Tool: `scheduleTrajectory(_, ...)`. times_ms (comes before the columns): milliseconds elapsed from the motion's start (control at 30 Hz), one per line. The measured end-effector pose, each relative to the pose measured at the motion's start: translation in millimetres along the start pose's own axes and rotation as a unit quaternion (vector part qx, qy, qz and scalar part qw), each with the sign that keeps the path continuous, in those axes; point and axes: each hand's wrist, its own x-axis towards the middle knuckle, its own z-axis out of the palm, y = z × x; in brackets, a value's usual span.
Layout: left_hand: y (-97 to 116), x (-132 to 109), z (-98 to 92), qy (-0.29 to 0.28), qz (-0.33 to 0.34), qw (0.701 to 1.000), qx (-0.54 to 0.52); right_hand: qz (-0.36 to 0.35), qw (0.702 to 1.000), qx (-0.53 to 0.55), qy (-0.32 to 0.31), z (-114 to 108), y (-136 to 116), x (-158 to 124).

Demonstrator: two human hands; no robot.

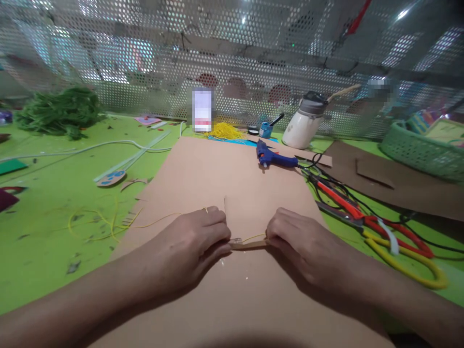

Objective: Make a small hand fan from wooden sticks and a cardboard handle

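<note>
Between my two hands stretches a narrow brown strip (pixel 250 244), which looks like cardboard, just above a large tan sheet (pixel 203 179). My left hand (pixel 197 241) pinches its left end, with fingers closed. At the other end my right hand (pixel 300 241) grips it with bent fingers. A thin yellow string (pixel 159 222) trails from the left into my left hand, and a stretch of it shows along the strip. Glossy marks on the strip near my left fingers are too small to make out.
A blue glue gun (pixel 275 157) lies on the sheet's far right part. Scissors with red handles (pixel 402 237) and yellow-handled ones (pixel 413 270) lie to the right. Behind stand a white jar (pixel 299 128), a blue paint pot (pixel 266 129), a phone (pixel 202 108) and a green basket (pixel 416 150).
</note>
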Motion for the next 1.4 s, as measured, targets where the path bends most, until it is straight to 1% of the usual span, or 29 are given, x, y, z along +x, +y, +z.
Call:
scheduleTrajectory(100, 2, 1, -2.4, -0.013, 0.004, 1.0, 0.001, -0.012, 1.0, 0.006, 0.005, 2, 6, 2)
scheduleTrajectory(233, 2, 3, -3.2, -0.027, -0.028, 0.999, 0.003, -0.016, 1.0, 0.015, 0.011, 5, 11, 1)
scheduleTrajectory(333, 1, 4, -3.4, -0.029, -0.041, 0.999, 0.004, -0.01, 1.0, 0.023, 0.004, 3, 7, -2)
scheduleTrajectory(467, 2, 6, -4.2, -0.029, -0.041, 0.999, 0.001, 0.005, 1.0, 0.021, 0.0, 1, -4, -5)
scheduleTrajectory(600, 2, 6, -4.1, -0.027, -0.036, 0.999, -0.002, -0.019, 1.0, 0.0, 0.002, 5, -12, -4)
scheduleTrajectory(700, 2, 4, -3.4, -0.021, -0.026, 0.999, 0.003, -0.032, 0.999, 0.012, 0.006, 9, -10, -3)
scheduleTrajectory(800, 2, 3, -3.4, -0.02, -0.003, 1.0, 0.018, -0.029, 0.999, 0.033, 0.018, 11, -5, -2)
scheduleTrajectory(900, 4, 2, -4.6, -0.022, 0.021, 0.999, 0.033, -0.03, 0.998, 0.048, 0.014, 11, 0, 1)
scheduleTrajectory(1100, 4, 3, -7.4, -0.03, 0.023, 0.999, 0.035, -0.001, 0.996, 0.094, 0.004, 6, -4, 6)
scheduleTrajectory(1300, 3, 3, -7.5, -0.017, 0.048, 0.998, 0.035, -0.01, 0.997, 0.079, 0.023, 9, -9, -1)
scheduleTrajectory(1400, 2, 2, -6.5, -0.01, 0.046, 0.998, 0.031, -0.021, 0.997, 0.073, 0.028, 12, -10, -2)
